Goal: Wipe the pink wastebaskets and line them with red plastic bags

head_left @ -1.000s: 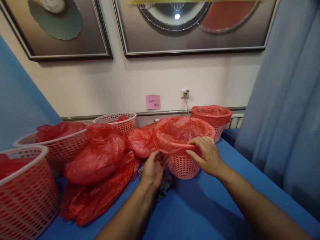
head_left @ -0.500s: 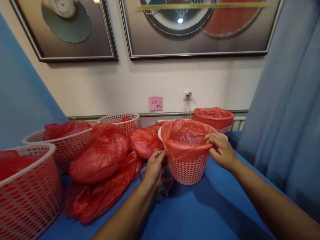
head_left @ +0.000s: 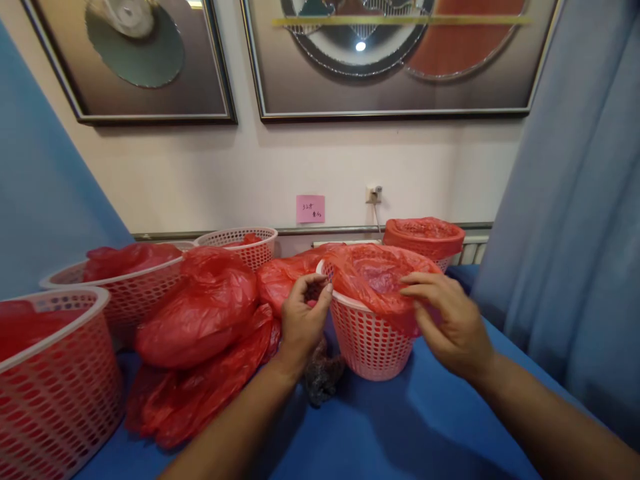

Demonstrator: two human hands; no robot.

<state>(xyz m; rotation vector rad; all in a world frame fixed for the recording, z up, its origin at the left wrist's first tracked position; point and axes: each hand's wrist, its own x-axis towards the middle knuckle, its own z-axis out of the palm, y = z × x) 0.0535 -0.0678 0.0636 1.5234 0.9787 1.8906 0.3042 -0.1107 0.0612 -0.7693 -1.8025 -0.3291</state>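
Note:
A small pink mesh basket [head_left: 367,337] stands on the blue table [head_left: 425,427] in front of me, with a red plastic bag [head_left: 380,277] lining it and draped over its right rim. My left hand [head_left: 300,320] is curled at the basket's left rim, thumb and fingers pinched together near the bag's edge; what it pinches is hidden. My right hand [head_left: 450,323] lies on the bag at the right rim, fingers bent over the plastic and a little blurred. A dark crumpled lump [head_left: 323,380] lies on the table under my left wrist.
Loose red bags [head_left: 200,313] are heaped at left. Larger pink baskets [head_left: 55,373] stand at far left, another [head_left: 240,243] by the wall. A bag-lined basket [head_left: 425,237] sits behind. A blue curtain [head_left: 575,200] hangs at right; framed pictures and a pink note [head_left: 310,209] are on the wall.
The basket has come closer to me. The bag has slipped off the left rim, leaving it bare. My left hand rose to that rim; my right hand moved over the bag's right side.

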